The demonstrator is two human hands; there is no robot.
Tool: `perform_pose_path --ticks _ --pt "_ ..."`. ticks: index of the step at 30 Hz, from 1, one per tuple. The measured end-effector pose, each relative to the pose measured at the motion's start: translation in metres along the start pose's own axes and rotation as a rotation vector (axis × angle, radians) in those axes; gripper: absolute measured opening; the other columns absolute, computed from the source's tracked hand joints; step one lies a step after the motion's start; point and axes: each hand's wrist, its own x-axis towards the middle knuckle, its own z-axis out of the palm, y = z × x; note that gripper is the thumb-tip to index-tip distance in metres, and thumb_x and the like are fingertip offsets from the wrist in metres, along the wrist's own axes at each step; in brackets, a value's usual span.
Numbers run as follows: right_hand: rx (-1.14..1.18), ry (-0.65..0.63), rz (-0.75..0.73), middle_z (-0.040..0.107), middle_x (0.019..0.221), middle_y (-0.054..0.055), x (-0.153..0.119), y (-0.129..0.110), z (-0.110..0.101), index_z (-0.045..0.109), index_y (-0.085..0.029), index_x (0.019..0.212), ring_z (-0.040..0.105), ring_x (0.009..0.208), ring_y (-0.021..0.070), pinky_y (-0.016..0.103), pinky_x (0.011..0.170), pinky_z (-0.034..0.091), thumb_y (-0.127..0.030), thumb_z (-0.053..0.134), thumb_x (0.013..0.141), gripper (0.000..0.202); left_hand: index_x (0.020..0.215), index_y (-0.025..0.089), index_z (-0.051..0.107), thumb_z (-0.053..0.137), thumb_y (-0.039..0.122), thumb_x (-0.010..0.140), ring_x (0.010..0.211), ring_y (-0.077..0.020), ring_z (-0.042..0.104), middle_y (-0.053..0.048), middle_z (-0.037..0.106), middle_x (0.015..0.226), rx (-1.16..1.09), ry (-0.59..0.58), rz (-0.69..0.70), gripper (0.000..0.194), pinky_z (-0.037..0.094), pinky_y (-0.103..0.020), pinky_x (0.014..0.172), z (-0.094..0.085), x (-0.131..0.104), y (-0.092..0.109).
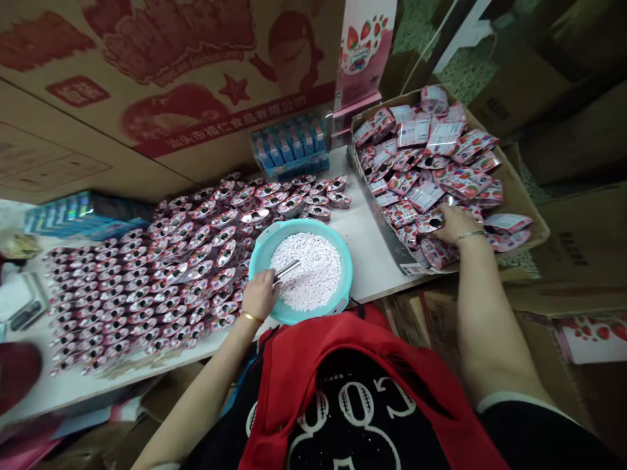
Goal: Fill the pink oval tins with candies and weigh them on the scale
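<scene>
A turquoise basin (349, 264) full of small white pellets (313, 277) stands at the table's front edge. At its left rim, my left hand (260, 294) is closed around a metal scoop (288, 269), whose end lies over the pellets. On the right, my right hand (453, 225) reaches into a cardboard box (386, 245) of pink strawberry-print packets (426, 196). Its fingers are on a packet with a dark round opening (431, 222); how firmly they hold it is hidden. Many upright packets (166, 281) with dark openings stand in rows left of the basin.
Behind the rows rise large printed cartons (196, 85). A blue display pack (292, 147) and a pink strawberry box (365, 52) stand at the back. More blue packs (85, 215) and a scale (22, 303) are at the left. Cartons (582, 248) fill the right side.
</scene>
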Motion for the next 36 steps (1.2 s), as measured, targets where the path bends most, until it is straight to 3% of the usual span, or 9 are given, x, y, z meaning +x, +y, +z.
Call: perform_pose_path --ticks 4,8,10,14,17,20,25,28,36 --pt "-0.286 -0.002 0.095 0.059 0.099 0.02 -0.025 -0.03 -0.023 0.058 -0.02 0.077 0.049 0.108 0.0468 0.067 0.086 0.035 -0.045 0.088 0.039 0.055 0.094 0.019 0.055 0.045 0.043 0.09 0.08 -0.0246 0.06 -0.009 0.063 0.085 -0.011 -0.059 -0.307 0.027 0.039 -0.03 0.064 -0.004 -0.021 -0.021" --pt "-0.04 0.331 0.016 0.059 0.089 0.013 -0.071 -0.081 -0.026 0.056 -0.021 0.087 0.057 0.091 0.0325 0.05 0.081 0.044 -0.06 0.071 0.064 0.047 0.098 0.018 0.054 0.048 0.052 0.086 0.075 -0.0259 0.061 -0.008 0.063 0.077 -0.107 -0.036 -0.527 0.037 0.036 -0.029 0.06 0.008 -0.027 -0.027" --pt "0.283 0.313 0.012 0.058 0.082 0.006 -0.095 -0.11 -0.001 0.056 -0.022 0.087 0.056 0.075 0.0231 0.04 0.072 0.046 -0.06 0.068 0.067 0.044 0.099 0.018 0.053 0.051 0.05 0.084 0.076 -0.0261 0.061 -0.009 0.063 0.078 -0.18 -0.011 -0.565 0.036 0.036 -0.028 0.06 0.014 -0.027 -0.027" --pt "0.936 -0.169 0.11 0.06 0.076 0.0 -0.126 -0.146 0.088 0.06 -0.02 0.081 0.056 0.07 0.0159 0.029 0.066 0.046 -0.055 0.07 0.063 0.041 0.09 0.017 0.051 0.056 0.037 0.079 0.071 -0.023 0.058 -0.006 0.059 0.072 -0.292 0.034 -0.596 0.024 0.035 -0.027 0.059 0.015 -0.028 -0.016" --pt "1.18 -0.237 0.27 0.061 0.068 -0.002 -0.131 -0.144 0.139 0.059 -0.02 0.076 0.057 0.066 0.0148 0.026 0.062 0.046 -0.054 0.073 0.059 0.04 0.088 0.018 0.048 0.056 0.034 0.076 0.059 -0.0169 0.051 0.001 0.05 0.063 -0.396 0.165 -0.564 0.021 0.033 -0.025 0.056 0.004 -0.033 0.001" --pt "1.293 -0.165 0.353 0.066 0.074 -0.001 -0.131 -0.136 0.158 0.059 -0.02 0.082 0.06 0.068 0.0157 0.028 0.065 0.048 -0.057 0.069 0.062 0.043 0.086 0.02 0.045 0.057 0.036 0.074 0.054 -0.0128 0.043 0.005 0.042 0.061 -0.555 0.292 -0.425 0.023 0.032 -0.023 0.053 -0.008 -0.04 0.012" --pt "1.306 -0.246 0.394 0.066 0.072 -0.002 -0.138 -0.136 0.161 0.058 -0.019 0.08 0.06 0.064 0.0152 0.027 0.06 0.049 -0.049 0.077 0.055 0.043 0.08 0.02 0.042 0.054 0.031 0.072 0.055 -0.012 0.04 0.005 0.039 0.061 -0.616 0.353 -0.523 0.019 0.033 -0.023 0.053 -0.018 -0.041 0.011" --pt "1.287 -0.161 0.431 0.063 0.066 -0.003 -0.138 -0.134 0.156 0.052 -0.02 0.075 0.057 0.058 0.0147 0.028 0.056 0.049 -0.054 0.074 0.057 0.045 0.086 0.02 0.043 0.054 0.034 0.073 0.061 -0.013 0.044 0.004 0.044 0.066 -0.631 0.352 -0.405 0.022 0.037 -0.024 0.057 -0.018 -0.032 0.012" --pt "1.068 -0.121 0.295 0.052 0.06 -0.007 -0.148 -0.136 0.153 0.043 -0.021 0.064 0.048 0.056 0.0106 0.023 0.055 0.042 -0.045 0.081 0.051 0.047 0.104 0.016 0.046 0.052 0.028 0.077 0.072 -0.0185 0.055 -0.003 0.056 0.078 -0.45 0.215 -0.446 0.031 0.041 -0.027 0.065 0.006 0.012 -0.018"
